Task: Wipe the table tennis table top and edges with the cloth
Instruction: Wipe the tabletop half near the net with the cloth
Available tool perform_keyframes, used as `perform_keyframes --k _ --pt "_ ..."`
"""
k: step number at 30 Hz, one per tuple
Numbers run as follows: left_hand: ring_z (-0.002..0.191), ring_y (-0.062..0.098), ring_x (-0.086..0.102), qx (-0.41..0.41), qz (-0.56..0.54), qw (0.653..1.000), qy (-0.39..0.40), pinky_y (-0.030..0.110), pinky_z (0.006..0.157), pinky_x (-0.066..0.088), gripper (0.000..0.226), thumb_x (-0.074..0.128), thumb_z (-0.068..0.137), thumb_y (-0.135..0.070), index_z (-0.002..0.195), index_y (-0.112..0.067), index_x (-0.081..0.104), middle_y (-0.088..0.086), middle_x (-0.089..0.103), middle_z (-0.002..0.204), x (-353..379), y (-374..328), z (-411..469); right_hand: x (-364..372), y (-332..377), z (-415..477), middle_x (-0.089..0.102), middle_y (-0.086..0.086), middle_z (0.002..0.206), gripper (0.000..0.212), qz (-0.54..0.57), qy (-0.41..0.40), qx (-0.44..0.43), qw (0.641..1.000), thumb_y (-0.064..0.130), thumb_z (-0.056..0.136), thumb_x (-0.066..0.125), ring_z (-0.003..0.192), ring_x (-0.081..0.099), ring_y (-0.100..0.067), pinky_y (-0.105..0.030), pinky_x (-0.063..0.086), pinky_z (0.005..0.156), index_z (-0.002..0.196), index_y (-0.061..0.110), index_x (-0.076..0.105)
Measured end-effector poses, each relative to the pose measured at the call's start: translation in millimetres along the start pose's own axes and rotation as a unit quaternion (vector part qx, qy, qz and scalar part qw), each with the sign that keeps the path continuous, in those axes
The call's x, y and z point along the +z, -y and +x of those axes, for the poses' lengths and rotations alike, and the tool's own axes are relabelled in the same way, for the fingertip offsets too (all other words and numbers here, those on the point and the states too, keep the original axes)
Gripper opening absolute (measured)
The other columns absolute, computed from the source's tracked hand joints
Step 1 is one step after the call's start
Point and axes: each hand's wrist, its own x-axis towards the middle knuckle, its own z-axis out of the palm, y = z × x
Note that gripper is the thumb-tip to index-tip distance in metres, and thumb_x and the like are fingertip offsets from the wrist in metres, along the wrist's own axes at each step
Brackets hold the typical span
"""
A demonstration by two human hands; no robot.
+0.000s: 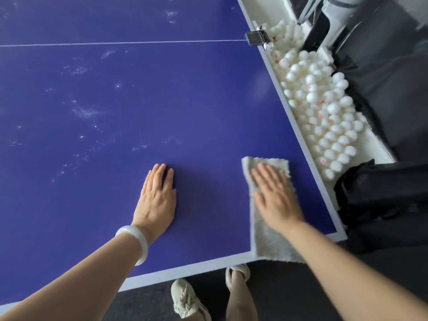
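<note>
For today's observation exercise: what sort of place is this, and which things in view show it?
Most likely a table tennis practice room or club. The blue table tennis table with its white centre line, and the heap of white balls beside its edge, point to training.

Dark floor [273, 297]; white trough [379, 148] full of balls [324, 112].

Table [208, 100]: deep blue-violet, with a pale whitish border band, a thin white centre line and pale chalky smudges.
Cloth [266, 237]: plain pale grey-beige.
Balls [324, 117]: white, some with small red marks.
Tray [376, 141]: white.
Bracelet [139, 239]: milky white.
Shoes [185, 300]: pale beige.
Floor [278, 286]: dark grey.
Bag [382, 200]: black.
</note>
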Motion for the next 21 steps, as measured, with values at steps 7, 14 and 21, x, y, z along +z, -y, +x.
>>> perform_keyframes --k 7,14,21 --pt "0.138 0.037 0.042 0.096 0.01 0.995 0.02 0.051 0.117 0.029 0.055 0.03 0.098 -0.028 0.141 0.001 0.05 0.02 0.047 0.146 10 -26 3 -13 -95 -17 0.015 -0.002 0.166 0.059 -0.008 0.013 0.078 0.997 0.04 0.102 0.02 0.154 0.013 -0.021 -0.048 0.016 0.124 0.157 0.017 0.019" --pt "0.141 0.033 0.038 0.097 -0.013 0.995 0.017 0.046 0.121 0.022 0.056 0.03 0.098 -0.029 0.142 -0.002 0.049 0.017 0.045 0.147 15 -20 3 -18 -65 -28 0.014 -0.003 0.166 0.063 -0.008 0.018 0.107 0.994 0.04 0.1 0.019 0.155 0.011 -0.022 -0.05 0.015 0.124 0.158 0.016 0.024" --pt "0.142 0.021 0.035 -0.017 -0.197 0.98 -0.002 0.03 0.122 0.017 0.044 0.043 0.099 -0.004 0.142 -0.01 0.051 0.001 0.042 0.15 5 -24 9 8 114 3 0.012 -0.009 0.167 0.07 0.045 0.017 0.087 0.995 0.046 0.097 0.019 0.155 0.007 -0.026 -0.053 0.009 0.123 0.16 0.016 0.018"
